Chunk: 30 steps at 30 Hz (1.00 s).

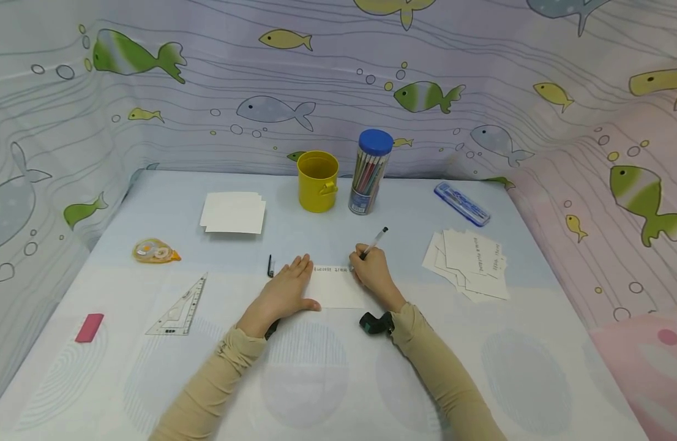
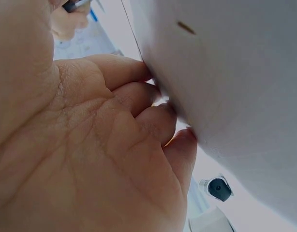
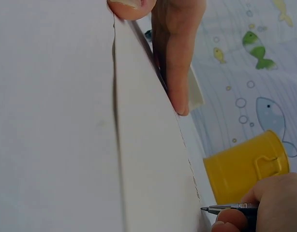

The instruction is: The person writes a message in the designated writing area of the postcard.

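A white card (image 1: 338, 291) lies on the table between the hands, with a line of small handwriting along its top edge. My right hand (image 1: 373, 272) pinches a clear-barrelled pen (image 1: 375, 241), and in the right wrist view the pen's tip (image 3: 203, 209) meets the card at the end of the writing. My left hand (image 1: 286, 289) rests flat at the card's left edge, fingers straight and thumb out along the lower corner. Just left of that hand lies a black pen cap (image 1: 270, 266).
Behind stand a yellow bucket (image 1: 318, 184) and a blue-lidded pencil tub (image 1: 370, 174). Blank cards (image 1: 234, 212) are stacked left, written cards (image 1: 471, 263) right, near a blue case (image 1: 462, 204). Correction tape (image 1: 155, 252), a set square (image 1: 180, 309) and a pink eraser (image 1: 89, 327) lie left.
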Tool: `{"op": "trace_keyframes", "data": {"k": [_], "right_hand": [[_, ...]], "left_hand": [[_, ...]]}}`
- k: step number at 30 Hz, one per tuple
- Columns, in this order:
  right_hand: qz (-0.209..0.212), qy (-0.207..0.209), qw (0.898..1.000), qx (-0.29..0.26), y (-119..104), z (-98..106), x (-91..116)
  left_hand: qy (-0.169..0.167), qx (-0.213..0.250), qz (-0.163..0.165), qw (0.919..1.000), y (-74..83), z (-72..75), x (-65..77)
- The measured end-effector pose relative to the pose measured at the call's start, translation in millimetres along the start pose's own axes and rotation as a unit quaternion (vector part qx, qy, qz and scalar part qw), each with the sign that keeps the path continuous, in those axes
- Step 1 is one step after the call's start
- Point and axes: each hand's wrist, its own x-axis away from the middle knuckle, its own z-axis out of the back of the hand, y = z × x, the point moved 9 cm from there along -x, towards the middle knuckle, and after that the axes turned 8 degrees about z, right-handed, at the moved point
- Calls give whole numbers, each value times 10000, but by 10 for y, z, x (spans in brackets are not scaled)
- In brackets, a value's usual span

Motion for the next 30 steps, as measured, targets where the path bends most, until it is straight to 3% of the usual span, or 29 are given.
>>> {"op": "trace_keyframes", "data": {"k": [8, 15, 22, 30], "right_hand": [[-169, 187, 9991, -338, 17, -9, 23], [-158, 198, 9994, -255, -329, 56, 90], [-67, 240, 9993, -285, -8, 6, 22], [58, 209, 9998, -33, -8, 13, 13]], "left_hand": [[-41, -15, -24, 10000, -14, -17, -3], [1, -29, -45, 10000, -7, 0, -8], [-15, -38, -23, 10000, -16, -17, -11], [3, -40, -27, 10000, -13, -19, -11]]}}
